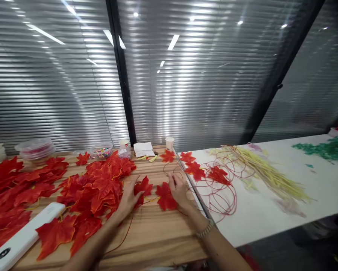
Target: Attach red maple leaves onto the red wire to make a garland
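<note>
red fabric maple leaves fill the head view. the left hand (128, 199) lies on the wooden bench (154, 233), its fingers pinching one red leaf (143, 187) at the right edge of the big heap of leaves (98, 188). the right hand (179, 190) rests just beside it, fingers curled down onto a second red leaf (165, 196), which lies flat on the wood; a beaded bracelet (205, 229) sits on that wrist. a thin red wire stem (123, 237) trails from the leaves toward the near edge of the bench.

to the right, loops of red wire (222, 188) spill across the seam onto a white bench (270, 210), with a few loose leaves (218, 174) lying on them. beyond the loops lies a bundle of yellow stems (270, 177), and far right a patch of green foliage (326, 148).

at the near left a white oblong device (22, 237) lies among more leaves. along the back edge stand a clear lidded tub (37, 148), a small tub of coloured beads (102, 151), two paper cups (169, 143), and a folded white tissue (144, 149). closed blinds (58, 94) behind glass back the whole scene.
</note>
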The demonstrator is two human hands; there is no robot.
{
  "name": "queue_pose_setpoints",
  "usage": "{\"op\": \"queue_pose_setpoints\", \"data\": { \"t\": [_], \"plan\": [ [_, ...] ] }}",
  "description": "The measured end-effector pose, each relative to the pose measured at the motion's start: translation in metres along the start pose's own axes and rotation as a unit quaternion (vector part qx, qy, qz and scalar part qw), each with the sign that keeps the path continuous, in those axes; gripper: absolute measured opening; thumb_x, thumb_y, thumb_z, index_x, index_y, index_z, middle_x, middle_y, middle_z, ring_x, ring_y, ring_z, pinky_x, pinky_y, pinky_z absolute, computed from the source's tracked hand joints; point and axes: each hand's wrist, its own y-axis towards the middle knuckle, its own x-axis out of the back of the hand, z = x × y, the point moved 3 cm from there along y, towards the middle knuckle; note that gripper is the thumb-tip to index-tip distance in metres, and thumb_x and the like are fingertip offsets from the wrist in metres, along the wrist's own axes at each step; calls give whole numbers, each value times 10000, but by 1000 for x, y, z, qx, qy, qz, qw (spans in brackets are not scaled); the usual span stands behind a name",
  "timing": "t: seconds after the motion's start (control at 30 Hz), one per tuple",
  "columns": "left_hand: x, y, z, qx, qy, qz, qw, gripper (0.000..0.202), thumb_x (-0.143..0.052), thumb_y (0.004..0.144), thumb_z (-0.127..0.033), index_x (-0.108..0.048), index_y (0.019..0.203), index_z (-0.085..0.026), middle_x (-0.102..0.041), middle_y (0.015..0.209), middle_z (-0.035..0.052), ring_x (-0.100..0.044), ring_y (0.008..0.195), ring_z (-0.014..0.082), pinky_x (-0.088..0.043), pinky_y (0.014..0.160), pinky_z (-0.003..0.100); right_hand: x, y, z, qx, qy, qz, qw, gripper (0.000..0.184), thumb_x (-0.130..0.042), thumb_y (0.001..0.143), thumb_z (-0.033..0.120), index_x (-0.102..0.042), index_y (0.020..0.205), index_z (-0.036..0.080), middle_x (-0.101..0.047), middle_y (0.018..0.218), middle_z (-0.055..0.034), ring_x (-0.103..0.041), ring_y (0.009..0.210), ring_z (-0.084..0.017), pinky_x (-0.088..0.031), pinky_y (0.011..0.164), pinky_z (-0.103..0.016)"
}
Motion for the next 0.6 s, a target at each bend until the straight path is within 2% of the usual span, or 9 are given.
{"op": "queue_pose_setpoints", "data": {
  "t": [0.07, 0.13, 0.23, 0.47, 0.6],
  "plan": [
    [5, 1, -1, 43, -31, -43, 998, 539, -609, 695, -315, -461, 1187, -154, -589, 1096, 102, -526, 1037, 230, -372, 919, 385, 0, -1, -1, 3, -3, -6, 1000, 313, -331, 891, 290, -605, 817, 160, -628, 710, -58, -556, 640, -159, -408, 605, -270],
    [9, 3, 0, 97, -76, -78, 989, 464, -632, 667, -367, -558, 1057, -127, -620, 1039, 115, -558, 979, 240, -399, 883, 374, 0, -2, -2, 2, -6, -6, 1000, 309, -332, 892, 290, -604, 825, 158, -636, 734, -61, -566, 663, -161, -413, 620, -271],
    [8, 4, 5, 151, -133, -84, 976, 364, -636, 651, -396, -625, 860, -98, -669, 858, 109, -609, 806, 226, -452, 777, 342, -2, -4, -3, -3, -7, 8, 1000, 311, -334, 889, 292, -604, 813, 158, -640, 737, -68, -570, 653, -165, -418, 618, -276],
    [0, 4, 12, 150, -133, -57, 978, 274, -628, 654, -401, -637, 671, -128, -671, 683, 51, -595, 633, 195, -457, 643, 298, -4, -3, 0, 8, 10, 22, 1000, 297, -330, 889, 275, -592, 801, 168, -640, 729, -61, -580, 643, -163, -433, 616, -276],
    [-1, 5, 13, 143, -126, -55, 980, 268, -618, 657, -401, -636, 643, -134, -659, 630, 39, -584, 598, 198, -450, 609, 298, -6, -2, 0, 3, 11, 17, 1000, 297, -331, 890, 278, -580, 762, 177, -623, 680, -53, -569, 611, -162, -427, 577, -272]
  ]
}}
